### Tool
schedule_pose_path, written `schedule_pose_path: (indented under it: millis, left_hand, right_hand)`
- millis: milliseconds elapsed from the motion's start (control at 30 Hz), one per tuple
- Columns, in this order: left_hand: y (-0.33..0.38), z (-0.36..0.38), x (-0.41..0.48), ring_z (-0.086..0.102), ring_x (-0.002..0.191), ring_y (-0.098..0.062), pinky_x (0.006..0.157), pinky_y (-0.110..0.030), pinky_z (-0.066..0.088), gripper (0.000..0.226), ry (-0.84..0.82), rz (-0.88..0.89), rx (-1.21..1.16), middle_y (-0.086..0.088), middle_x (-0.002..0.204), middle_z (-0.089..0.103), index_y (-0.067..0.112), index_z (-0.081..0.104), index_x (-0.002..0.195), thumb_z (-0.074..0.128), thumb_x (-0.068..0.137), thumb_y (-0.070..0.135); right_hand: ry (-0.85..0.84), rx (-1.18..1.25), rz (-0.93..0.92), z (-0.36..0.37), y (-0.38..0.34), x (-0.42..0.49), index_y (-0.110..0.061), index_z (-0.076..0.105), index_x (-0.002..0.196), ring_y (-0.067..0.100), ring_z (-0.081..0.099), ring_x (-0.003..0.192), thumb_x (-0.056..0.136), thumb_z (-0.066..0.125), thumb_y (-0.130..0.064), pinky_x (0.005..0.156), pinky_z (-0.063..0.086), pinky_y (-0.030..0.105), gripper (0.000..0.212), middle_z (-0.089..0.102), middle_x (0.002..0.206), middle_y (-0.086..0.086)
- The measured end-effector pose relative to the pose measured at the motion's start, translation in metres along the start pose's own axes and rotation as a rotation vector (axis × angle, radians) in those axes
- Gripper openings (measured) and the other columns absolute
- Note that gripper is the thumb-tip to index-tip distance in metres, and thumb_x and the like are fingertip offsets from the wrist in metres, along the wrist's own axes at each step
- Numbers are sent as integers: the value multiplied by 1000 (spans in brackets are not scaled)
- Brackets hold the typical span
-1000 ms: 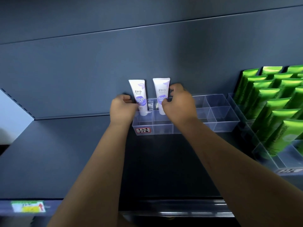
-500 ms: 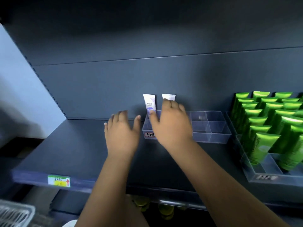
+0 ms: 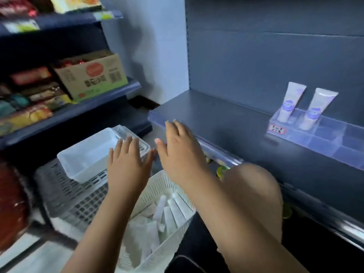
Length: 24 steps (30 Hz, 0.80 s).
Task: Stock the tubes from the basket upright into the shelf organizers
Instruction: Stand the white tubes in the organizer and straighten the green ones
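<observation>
Withdrawing from the shelf since half a second ago, left hand and right hand now hover over the basket, fingers spread, holding nothing. Two stocked tubes stand upright in the organizer; loose tubes lie in the basket. Organizer's right end cut off; labels blurred; forearms cover part of the basket.

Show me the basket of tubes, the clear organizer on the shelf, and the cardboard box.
Basket [image 3: 159, 188]: head view, lattice side wall.
Clear organizer [image 3: 315, 142]: head view, bare front compartment.
Cardboard box [image 3: 92, 75]: head view, printed front face.
</observation>
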<state>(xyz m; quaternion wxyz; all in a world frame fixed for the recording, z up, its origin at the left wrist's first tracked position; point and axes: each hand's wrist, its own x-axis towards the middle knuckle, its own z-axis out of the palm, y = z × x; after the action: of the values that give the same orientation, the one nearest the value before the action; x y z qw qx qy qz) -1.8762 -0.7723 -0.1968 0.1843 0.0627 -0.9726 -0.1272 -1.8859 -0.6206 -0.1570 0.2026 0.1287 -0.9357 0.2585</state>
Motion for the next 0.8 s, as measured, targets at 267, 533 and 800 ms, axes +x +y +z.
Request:
schedule_pose_path:
  millis: [267,533,800]
  left_hand:
    - [-125,43,-95,36,146,-34,120,-52,28,67,-196,-244,69,-11,149,52,10,52,140,49,96,61]
    - [-146,122,-129,36,147,-28,118,-47,34,66,-443,-313,-62,-8,153,49,12,48,145,53,96,57]
    - [-153,213,-116,51,132,-32,107,-43,44,64,-729,-680,-230,-11,144,54,13,51,142,63,92,50]
  right_hand:
    - [-499,31,23,125,-18,-74,-11,51,128,32,52,119,101,48,-40,94,46,42,40,56,130,11]
    - [-852,-99,227,181,36,-111,-11,54,125,33,57,114,102,44,-39,89,48,43,38,58,122,12]
    - [-1059,11,522,250,68,-119,-12,53,124,30,58,104,101,42,-37,79,46,38,36,59,116,7]
